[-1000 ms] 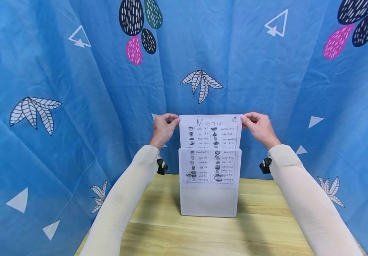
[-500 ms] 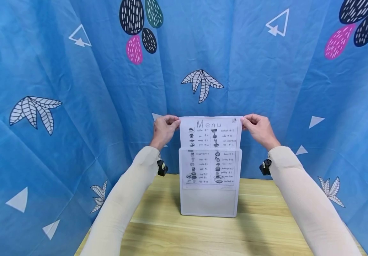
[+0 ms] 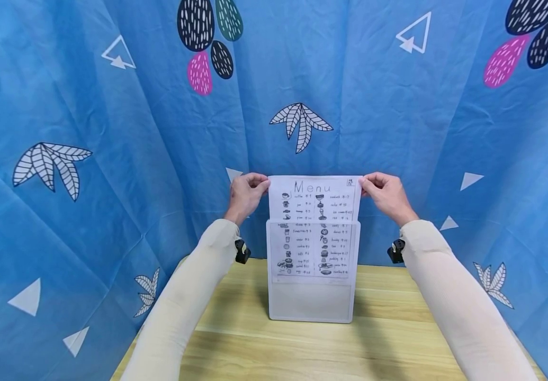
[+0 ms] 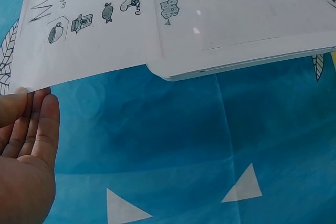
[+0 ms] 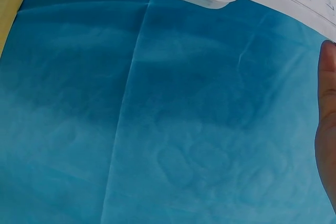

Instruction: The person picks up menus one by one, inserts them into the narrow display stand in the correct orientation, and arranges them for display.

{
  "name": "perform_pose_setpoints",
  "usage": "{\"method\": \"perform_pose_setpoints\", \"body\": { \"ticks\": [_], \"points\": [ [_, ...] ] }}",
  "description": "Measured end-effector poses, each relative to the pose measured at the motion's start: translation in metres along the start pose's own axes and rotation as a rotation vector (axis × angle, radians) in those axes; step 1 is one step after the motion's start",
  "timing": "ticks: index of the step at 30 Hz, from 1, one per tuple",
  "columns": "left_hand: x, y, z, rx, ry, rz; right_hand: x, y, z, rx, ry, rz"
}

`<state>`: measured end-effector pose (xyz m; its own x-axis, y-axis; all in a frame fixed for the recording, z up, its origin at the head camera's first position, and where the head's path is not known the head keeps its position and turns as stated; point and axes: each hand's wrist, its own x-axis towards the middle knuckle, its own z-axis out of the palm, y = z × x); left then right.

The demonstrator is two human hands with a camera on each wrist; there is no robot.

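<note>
A white paper menu [image 3: 313,197] with drawn foods and prices stands upright, its lower part inside a clear sign holder [image 3: 311,301]. My left hand [image 3: 246,194] pinches the sheet's top left corner between thumb and fingers. At the top right corner, my right hand [image 3: 387,193] pinches it the same way. Through the holder's front the lower rows show, and a blank strip lies below the sheet's bottom edge. In the left wrist view the left hand [image 4: 29,150] grips the paper beside the holder's rounded corner. Only the right thumb [image 5: 328,98] shows in the right wrist view.
The holder stands on a light wood table [image 3: 312,349]. Behind and on both sides hangs a blue patterned curtain [image 3: 197,132], close beyond the hands. Black wrist cameras sit at both cuffs of the pale sleeves [image 3: 197,275].
Both hands have lowered a little with the menu, and the sheet has slid slightly deeper into the holder. The holder has stayed in place.
</note>
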<state>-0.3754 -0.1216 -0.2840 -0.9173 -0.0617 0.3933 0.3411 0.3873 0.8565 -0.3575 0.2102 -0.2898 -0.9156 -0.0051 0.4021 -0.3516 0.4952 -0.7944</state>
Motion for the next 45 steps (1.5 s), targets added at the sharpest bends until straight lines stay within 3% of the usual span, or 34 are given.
{"method": "perform_pose_setpoints", "body": {
  "ticks": [45],
  "points": [
    [-0.01,-0.018,0.001,0.016,-0.04,-0.046,-0.008,0.014,0.01,0.013,-0.067,0.051]
  ]
}}
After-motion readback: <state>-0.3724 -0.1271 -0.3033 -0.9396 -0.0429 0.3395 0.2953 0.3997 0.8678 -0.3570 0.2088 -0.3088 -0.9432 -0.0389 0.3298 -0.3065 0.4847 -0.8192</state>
